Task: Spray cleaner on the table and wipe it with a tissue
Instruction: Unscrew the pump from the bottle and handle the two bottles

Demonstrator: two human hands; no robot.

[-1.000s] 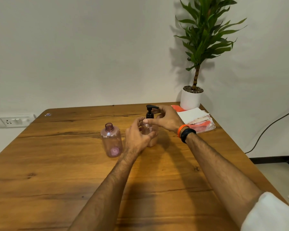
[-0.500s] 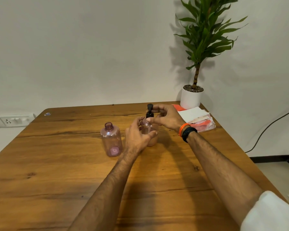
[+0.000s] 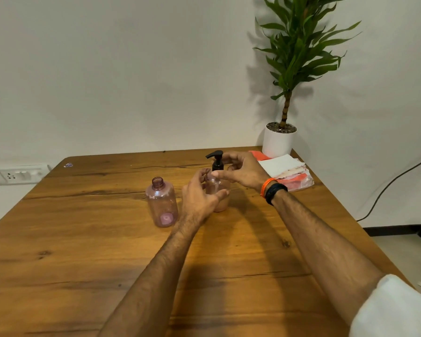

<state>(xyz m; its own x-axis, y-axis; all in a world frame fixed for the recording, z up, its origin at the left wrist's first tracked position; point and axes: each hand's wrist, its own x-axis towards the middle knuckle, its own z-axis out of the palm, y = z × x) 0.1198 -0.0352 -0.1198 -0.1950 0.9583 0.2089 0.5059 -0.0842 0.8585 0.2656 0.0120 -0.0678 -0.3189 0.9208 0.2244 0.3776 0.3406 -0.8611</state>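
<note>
A clear pink pump bottle (image 3: 216, 186) with a black pump head (image 3: 217, 161) stands upright near the far middle of the wooden table (image 3: 83, 251). My left hand (image 3: 199, 199) curls around the bottle's body from the left. My right hand (image 3: 244, 171) reaches in from the right, thumb at the black collar and fingers behind the pump head. The nozzle points left. A pack of white tissues (image 3: 283, 167) in clear and orange wrapping lies at the far right, just behind my right wrist.
A second pink bottle (image 3: 162, 203), uncapped and open at the neck, stands just left of my left hand. A potted plant in a white pot (image 3: 278, 142) sits on the far right corner. A wall socket (image 3: 17, 175) is at left and a black cable (image 3: 387, 188) hangs right of the table.
The pump head has turned under my right hand: its nozzle pointed right, then straight on, and now points left. My left hand stays on the bottle. The bottle stands in the same spot.
</note>
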